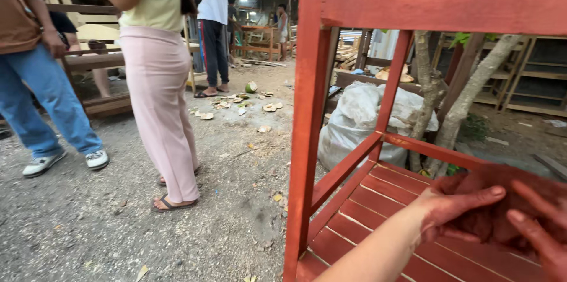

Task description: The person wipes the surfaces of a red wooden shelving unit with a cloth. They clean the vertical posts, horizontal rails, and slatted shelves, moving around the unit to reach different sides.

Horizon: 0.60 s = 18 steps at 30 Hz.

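While frame crops right hand [540, 232], both hands clutch stained rag [502, 205]; left hand [458, 202] over red rack [378, 199].

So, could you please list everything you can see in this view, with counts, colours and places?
Wooden rack: one, red-stained, right half, slatted shelf low.
Sack: one, white, behind the rack.
Tree trunks: two, grey, right of the sack.
Unpainted racks: several, pale wood, far right.
Bystanders: at least three nearby, standing on gravel at left; others farther back.
Husk scraps: many, tan, on the ground mid-left.
Rag: one, stained red, bunched between both hands.
Left hand: red-stained, gripping the rag.
Right hand: red-stained, gripping the rag, lower right.
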Motion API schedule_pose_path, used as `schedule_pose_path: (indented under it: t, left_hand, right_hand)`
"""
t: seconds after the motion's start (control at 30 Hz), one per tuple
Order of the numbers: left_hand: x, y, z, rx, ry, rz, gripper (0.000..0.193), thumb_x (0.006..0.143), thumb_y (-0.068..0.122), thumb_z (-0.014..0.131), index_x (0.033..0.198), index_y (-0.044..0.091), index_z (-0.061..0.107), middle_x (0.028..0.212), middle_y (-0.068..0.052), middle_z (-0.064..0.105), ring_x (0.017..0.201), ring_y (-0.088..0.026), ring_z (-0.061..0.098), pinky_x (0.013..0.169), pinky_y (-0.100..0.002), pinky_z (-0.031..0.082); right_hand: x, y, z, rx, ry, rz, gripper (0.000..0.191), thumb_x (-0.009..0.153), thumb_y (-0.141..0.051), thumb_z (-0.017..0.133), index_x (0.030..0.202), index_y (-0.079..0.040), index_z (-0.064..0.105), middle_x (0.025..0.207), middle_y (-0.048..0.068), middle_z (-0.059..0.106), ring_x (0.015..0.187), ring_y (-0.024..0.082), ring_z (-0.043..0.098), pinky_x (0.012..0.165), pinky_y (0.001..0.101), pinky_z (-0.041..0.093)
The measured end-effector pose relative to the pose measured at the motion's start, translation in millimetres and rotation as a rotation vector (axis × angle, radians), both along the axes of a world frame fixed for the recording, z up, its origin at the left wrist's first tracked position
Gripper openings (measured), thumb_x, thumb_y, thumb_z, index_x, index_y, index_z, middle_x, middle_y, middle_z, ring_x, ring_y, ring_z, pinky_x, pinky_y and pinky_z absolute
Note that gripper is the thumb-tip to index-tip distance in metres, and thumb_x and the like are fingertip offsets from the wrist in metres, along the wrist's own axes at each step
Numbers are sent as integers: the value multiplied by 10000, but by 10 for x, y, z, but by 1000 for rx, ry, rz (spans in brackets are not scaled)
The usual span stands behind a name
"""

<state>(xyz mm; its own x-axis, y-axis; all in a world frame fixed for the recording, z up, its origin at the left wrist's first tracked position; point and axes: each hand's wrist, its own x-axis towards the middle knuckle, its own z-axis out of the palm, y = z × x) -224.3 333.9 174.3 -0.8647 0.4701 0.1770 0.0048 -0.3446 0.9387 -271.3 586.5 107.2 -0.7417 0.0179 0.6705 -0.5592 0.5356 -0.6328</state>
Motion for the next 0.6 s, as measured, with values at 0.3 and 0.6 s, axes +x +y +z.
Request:
schedule_pose_path:
  t: [0.3,0.6]
  left_hand:
    - [-337,84,27,472,-40,256,542,904,-33,708,1358,183,507,1332,-44,671,1094,-233,714,759,-386,671]
    - [-272,296,190,692,-153,312,733,908,-59,736,1401,350,381,1344,-10,627,1204,-247,657,886,-405,608]
  right_hand:
    - [-559,193,-500,-1,-17,-263,296,1060,-172,705,1305,-5,706,1030,208,745,900,343,749,754,437,619]
    - [-503,198,-451,-438,-399,220,530,991,-211,581,1481,-100,412,1492,197,536,1129,475,642,745,688,541]
